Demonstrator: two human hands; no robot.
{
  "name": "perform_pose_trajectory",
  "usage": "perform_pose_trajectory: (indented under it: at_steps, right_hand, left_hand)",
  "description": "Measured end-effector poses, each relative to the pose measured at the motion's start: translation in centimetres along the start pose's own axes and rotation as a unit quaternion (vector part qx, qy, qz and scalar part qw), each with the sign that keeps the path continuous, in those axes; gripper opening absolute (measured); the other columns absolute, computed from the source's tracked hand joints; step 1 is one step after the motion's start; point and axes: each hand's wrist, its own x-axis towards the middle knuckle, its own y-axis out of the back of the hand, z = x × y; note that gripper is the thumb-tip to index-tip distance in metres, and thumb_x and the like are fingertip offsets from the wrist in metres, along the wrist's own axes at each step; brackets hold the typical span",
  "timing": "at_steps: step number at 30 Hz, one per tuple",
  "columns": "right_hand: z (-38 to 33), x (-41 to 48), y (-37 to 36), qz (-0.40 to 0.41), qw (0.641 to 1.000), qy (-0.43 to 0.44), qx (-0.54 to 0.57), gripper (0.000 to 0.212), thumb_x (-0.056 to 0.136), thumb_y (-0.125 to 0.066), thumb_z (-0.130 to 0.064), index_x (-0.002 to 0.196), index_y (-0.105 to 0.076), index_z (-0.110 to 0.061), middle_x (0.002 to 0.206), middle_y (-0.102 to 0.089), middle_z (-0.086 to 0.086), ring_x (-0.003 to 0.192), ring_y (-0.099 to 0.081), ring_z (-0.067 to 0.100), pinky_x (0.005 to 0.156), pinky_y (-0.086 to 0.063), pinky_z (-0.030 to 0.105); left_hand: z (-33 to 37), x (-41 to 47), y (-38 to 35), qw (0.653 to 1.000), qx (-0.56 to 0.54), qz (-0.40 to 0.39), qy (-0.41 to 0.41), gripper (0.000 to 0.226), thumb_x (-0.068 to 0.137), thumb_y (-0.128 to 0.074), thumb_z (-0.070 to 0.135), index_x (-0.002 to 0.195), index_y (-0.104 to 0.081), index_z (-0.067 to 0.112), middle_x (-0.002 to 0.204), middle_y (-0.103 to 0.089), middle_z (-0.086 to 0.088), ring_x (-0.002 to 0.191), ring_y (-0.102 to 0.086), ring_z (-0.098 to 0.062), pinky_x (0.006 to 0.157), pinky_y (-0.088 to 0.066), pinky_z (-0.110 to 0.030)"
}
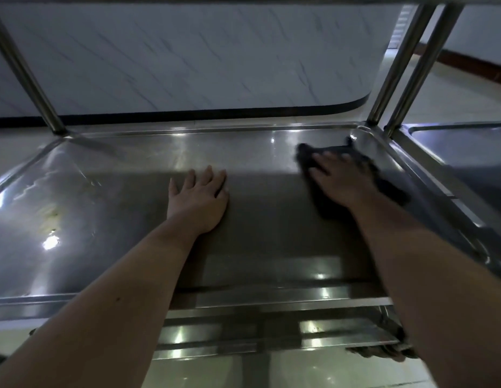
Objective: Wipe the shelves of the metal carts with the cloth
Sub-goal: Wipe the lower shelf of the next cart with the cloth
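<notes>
The right hand (pixel 344 180) presses a dark crumpled cloth (pixel 389 189) flat, fingers spread, into the steel shelf's (pixel 257 219) far right corner. The left hand (pixel 199 197) lies open-palmed, holding nothing, seemingly for support.

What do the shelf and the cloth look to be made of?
Shelf: likely stainless steel, polished; it mirrors light glints and has a pressed rim. Cloth: dark, soft fabric, matte, rumpled under the right hand; the weave is too blurred to tell.

- The scene is dim, with bright glare spots on the steel shelf (pixel 109 208)
- The right hand (pixel 341 177) and dark cloth (pixel 389 186) look blurred
- Straight cart posts (pixel 22 71) bend near the edges
</notes>
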Motion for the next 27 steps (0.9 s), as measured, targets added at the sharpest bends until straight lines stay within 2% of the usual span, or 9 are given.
perform_pose_trajectory:
  at_steps: [4, 6, 7, 10, 13, 17, 19, 22, 27]
  right_hand:
    - [9.9, -0.6, 1.6, -0.021, 0.988, -0.155, -0.001, 0.059, 0.099, -0.01, -0.06, 0.154, -0.015, -0.039, 0.164, -0.006, -0.01, 0.15, -0.003, 0.025, 0.117, 0.001, 0.056]
    - [9.4, 0.2, 1.1, -0.022, 0.985, -0.173, -0.008, 0.073, 0.09, 0.004, -0.071, 0.153, -0.014, -0.038, 0.164, -0.004, -0.009, 0.15, 0.0, 0.026, 0.116, 0.003, 0.062]
    - [7.4, 0.6, 0.8, -0.018, 0.984, -0.175, -0.004, 0.069, 0.093, 0.0, -0.068, 0.153, -0.015, -0.038, 0.164, -0.005, -0.009, 0.15, -0.001, 0.028, 0.115, 0.002, 0.064]
    - [-2.3, 1.3, -0.5, 0.006, 0.998, -0.062, 0.003, 0.054, 0.1, -0.02, -0.053, 0.151, -0.02, -0.036, 0.162, -0.012, -0.008, 0.148, -0.006, 0.031, 0.113, -0.003, 0.065]
    - [-13.1, -0.5, -1.9, -0.007, 0.994, 0.114, -0.001, 0.055, 0.101, -0.019, -0.052, 0.154, -0.016, -0.036, 0.163, -0.007, -0.011, 0.15, -0.002, 0.027, 0.116, 0.001, 0.06]
    - [-14.0, -0.9, -1.7, -0.039, 0.983, 0.175, 0.031, 0.054, 0.102, -0.019, -0.053, 0.154, -0.015, -0.04, 0.163, -0.006, -0.013, 0.15, 0.0, 0.021, 0.118, 0.005, 0.052]
    - [-10.2, 0.1, -1.0, -0.023, 0.988, 0.147, 0.036, 0.053, 0.102, -0.023, -0.054, 0.153, -0.019, -0.04, 0.163, -0.01, -0.013, 0.15, -0.004, 0.02, 0.118, 0.001, 0.05]
    - [-2.3, 1.1, 0.2, -0.003, 0.999, 0.025, 0.028, 0.053, 0.101, -0.024, -0.054, 0.152, -0.021, -0.039, 0.162, -0.013, -0.012, 0.149, -0.009, 0.021, 0.118, -0.003, 0.052]
    - [5.2, 0.7, 0.9, 0.001, 0.994, -0.111, 0.011, 0.056, 0.101, -0.018, -0.055, 0.154, -0.014, -0.038, 0.164, -0.006, -0.011, 0.15, -0.001, 0.023, 0.119, 0.0, 0.054]
  left_hand:
    - [0.3, 0.3, -0.1, 1.0, 0.012, 0.001, -0.001, 0.053, 0.101, -0.016, 0.049, 0.153, -0.003, 0.044, 0.163, 0.004, 0.012, 0.15, 0.003, -0.02, 0.118, 0.005, -0.054]
    - [0.4, 0.4, -0.2, 1.0, 0.016, 0.0, 0.0, 0.053, 0.102, -0.015, 0.049, 0.153, -0.002, 0.044, 0.163, 0.005, 0.012, 0.15, 0.003, -0.021, 0.117, 0.005, -0.055]
    - [0.4, 0.4, -0.2, 1.0, 0.018, -0.002, 0.001, 0.053, 0.102, -0.015, 0.049, 0.153, -0.002, 0.043, 0.163, 0.005, 0.012, 0.15, 0.003, -0.022, 0.117, 0.005, -0.055]
    - [0.5, 0.3, -0.2, 1.0, 0.022, -0.004, 0.002, 0.053, 0.102, -0.014, 0.048, 0.154, -0.001, 0.042, 0.163, 0.006, 0.011, 0.15, 0.004, -0.022, 0.117, 0.005, -0.056]
    - [0.4, 0.2, -0.2, 1.0, 0.022, 0.001, 0.007, 0.056, 0.102, -0.016, 0.045, 0.155, 0.0, 0.037, 0.163, 0.005, 0.011, 0.15, 0.004, -0.02, 0.117, 0.004, -0.055]
    - [0.3, 0.1, -0.1, 1.0, 0.01, -0.003, 0.011, 0.058, 0.102, -0.018, 0.043, 0.155, 0.003, 0.033, 0.163, 0.006, 0.011, 0.15, 0.005, -0.018, 0.118, 0.004, -0.053]
    - [0.3, 0.1, 0.0, 1.0, 0.01, -0.006, 0.008, 0.057, 0.102, -0.018, 0.044, 0.155, 0.0, 0.036, 0.163, 0.006, 0.011, 0.15, 0.005, -0.018, 0.118, 0.005, -0.053]
    - [0.4, 0.3, -0.1, 1.0, 0.01, -0.007, 0.009, 0.056, 0.101, -0.018, 0.045, 0.154, -0.002, 0.038, 0.163, 0.005, 0.013, 0.15, 0.005, -0.018, 0.118, 0.005, -0.052]
    - [0.7, 0.9, 0.3, 0.998, 0.058, -0.033, 0.005, 0.057, 0.102, -0.013, 0.046, 0.155, 0.004, 0.034, 0.163, 0.007, 0.007, 0.15, 0.002, -0.023, 0.119, -0.002, -0.05]
